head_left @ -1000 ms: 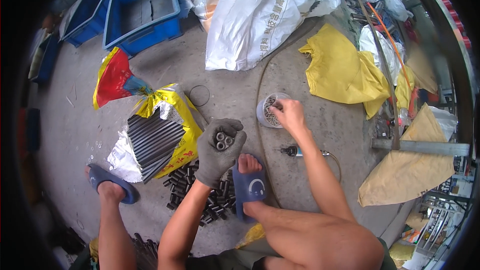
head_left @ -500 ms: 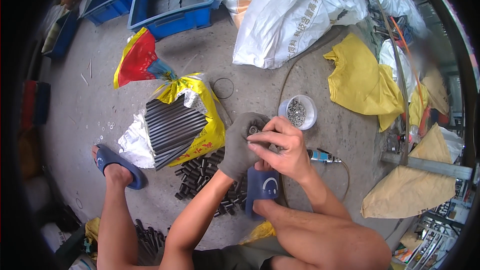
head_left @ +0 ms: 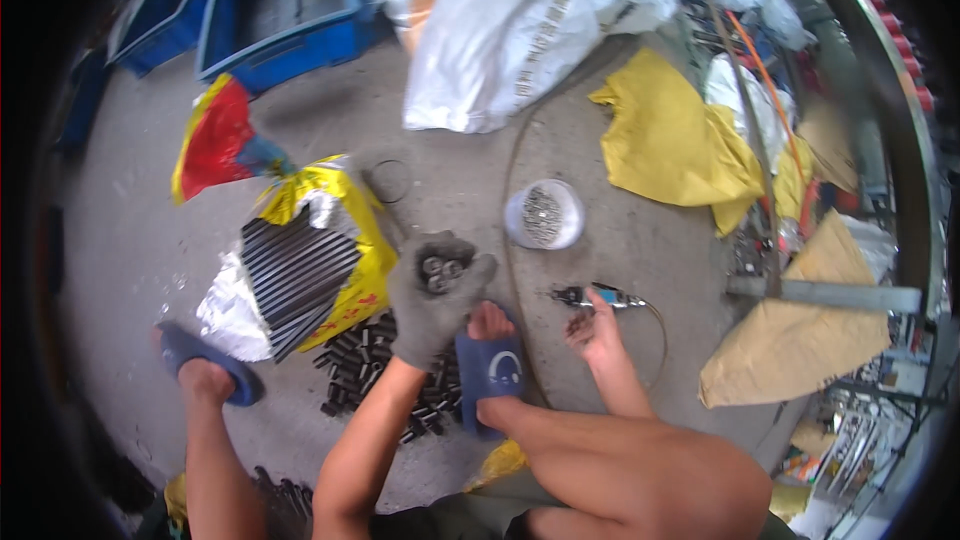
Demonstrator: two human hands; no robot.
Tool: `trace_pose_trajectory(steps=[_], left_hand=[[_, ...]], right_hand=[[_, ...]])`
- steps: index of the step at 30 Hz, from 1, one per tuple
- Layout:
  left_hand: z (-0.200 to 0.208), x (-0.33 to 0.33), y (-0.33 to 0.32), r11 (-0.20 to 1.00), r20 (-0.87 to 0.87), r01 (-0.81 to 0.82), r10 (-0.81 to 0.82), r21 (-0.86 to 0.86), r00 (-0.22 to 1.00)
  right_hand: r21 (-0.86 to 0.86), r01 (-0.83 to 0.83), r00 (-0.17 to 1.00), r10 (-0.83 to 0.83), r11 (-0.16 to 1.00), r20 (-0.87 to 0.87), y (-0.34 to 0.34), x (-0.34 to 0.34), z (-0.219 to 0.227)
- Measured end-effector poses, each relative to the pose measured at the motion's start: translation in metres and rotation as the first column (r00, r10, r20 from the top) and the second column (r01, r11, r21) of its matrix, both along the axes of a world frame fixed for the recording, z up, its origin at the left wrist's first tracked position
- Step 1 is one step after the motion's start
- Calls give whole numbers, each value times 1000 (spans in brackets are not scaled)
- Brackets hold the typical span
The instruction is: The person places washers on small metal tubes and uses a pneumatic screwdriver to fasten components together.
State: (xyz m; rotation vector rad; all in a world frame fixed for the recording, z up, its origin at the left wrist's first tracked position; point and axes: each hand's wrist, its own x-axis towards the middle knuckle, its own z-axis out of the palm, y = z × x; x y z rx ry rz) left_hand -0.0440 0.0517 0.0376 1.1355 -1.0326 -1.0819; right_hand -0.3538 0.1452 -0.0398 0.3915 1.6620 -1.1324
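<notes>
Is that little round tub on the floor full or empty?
Partly filled. The tub stands upright and uncovered on the concrete, with a heap of small grey metal pieces showing inside its pale rim. How deep the heap goes cannot be told.

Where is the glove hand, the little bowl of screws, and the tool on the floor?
Gloved left hand [head_left: 437, 295], head view, palm.
Bowl of screws [head_left: 543, 214], head view, rim.
Tool [head_left: 598, 296], head view, body.

A rough workshop floor of bare grey concrete [head_left: 130, 230]. Beside the open yellow foil sack of dark metal rods [head_left: 300, 265] lie short black metal tubes [head_left: 365, 355]; behind it blue plastic crates [head_left: 275, 25]; right of it a white tub of small metal parts [head_left: 543, 215].
</notes>
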Motion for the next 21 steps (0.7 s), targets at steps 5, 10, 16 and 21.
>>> trace_pose_trajectory(steps=[5,10,16,21], left_hand=[[-8,-1,-5,990,187,-81,102,-117,977],[-6,-10,-9,1000,95,-6,5,8,995],[-6,-5,-7,999,211,26,-32,29,977],[-7,-5,-5,997,125,71,-67,-33,990]], right_hand=[[278,236,972,-225,931,-74,11,-45,-67],[186,176,983,-161,967,-88,-5,-59,-77],[-111,475,851,-424,873,310,-35,-6,0],[-572,399,786,54,717,616,-64,32,64]])
